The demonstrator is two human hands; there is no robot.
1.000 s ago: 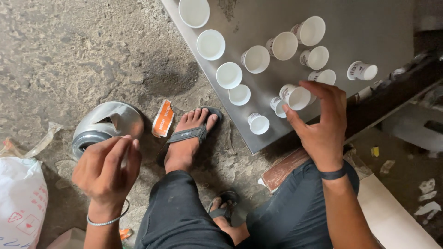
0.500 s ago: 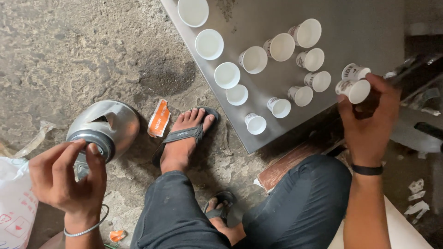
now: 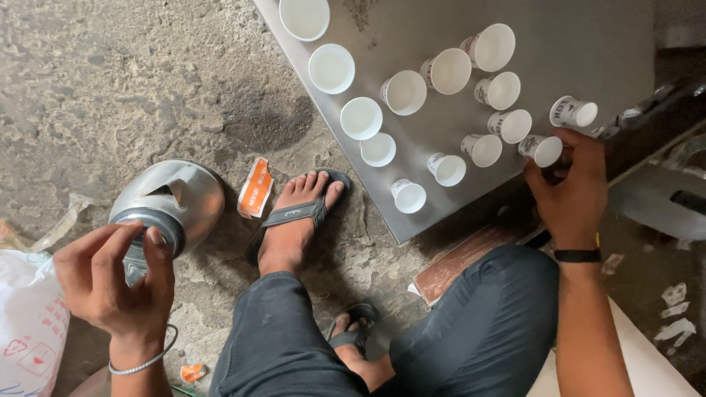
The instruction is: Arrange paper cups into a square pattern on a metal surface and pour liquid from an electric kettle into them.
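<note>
My right hand [image 3: 572, 192] grips a small white paper cup [image 3: 541, 149] at the near right part of a grey metal sheet [image 3: 581, 51]. Several more white paper cups [image 3: 405, 92] stand on the sheet in loose rows, open ends up. One printed cup [image 3: 573, 112] sits just beyond my fingers. My left hand [image 3: 110, 276] hovers low at the left, fingers curled with nothing visibly in them, right beside a dented steel kettle [image 3: 168, 202] lying on the ground.
Rough concrete ground lies under the sheet. An orange wrapper [image 3: 255, 188] lies by my sandalled foot [image 3: 296, 217]. A white plastic bag [image 3: 29, 323] sits at the lower left. Metal parts and paper scraps [image 3: 673, 305] are at the right edge.
My right hand moved rightward along the sheet, from a middle cup to one at the near right. My left hand dropped lower beside the kettle.
</note>
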